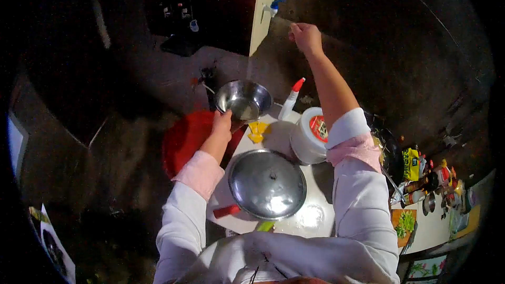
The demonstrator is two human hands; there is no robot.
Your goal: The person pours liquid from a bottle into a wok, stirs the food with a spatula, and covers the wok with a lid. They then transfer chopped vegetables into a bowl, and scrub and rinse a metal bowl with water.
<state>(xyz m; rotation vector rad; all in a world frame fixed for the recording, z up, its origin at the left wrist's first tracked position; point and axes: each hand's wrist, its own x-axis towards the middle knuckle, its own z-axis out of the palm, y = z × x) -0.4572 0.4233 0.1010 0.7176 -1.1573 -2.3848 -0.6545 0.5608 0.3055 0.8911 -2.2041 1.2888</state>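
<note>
My left hand (222, 123) grips the near rim of a shiny metal bowl (258, 94), its fingers partly hidden by the bowl. The bowl is held out past the white table, and its inside faces me. My right hand (306, 38) is raised at the far end of my outstretched arm, fingers curled together; I cannot make out what they hold, if anything. Just left of it, apart from the fingers, a tap with a blue handle (274, 5) juts from a pale panel edge. Below the bowl lies a yellow piece (257, 131) on the table.
On the white table (313, 215) sit a lidded metal pan (268, 184), a white tub (307, 142) and a red-tipped white bottle (292, 99). A red basin (181, 144) stands at left. To the right are a dark wok (389, 144), seasoning bottles and a cutting board (402, 235) with chopped greens.
</note>
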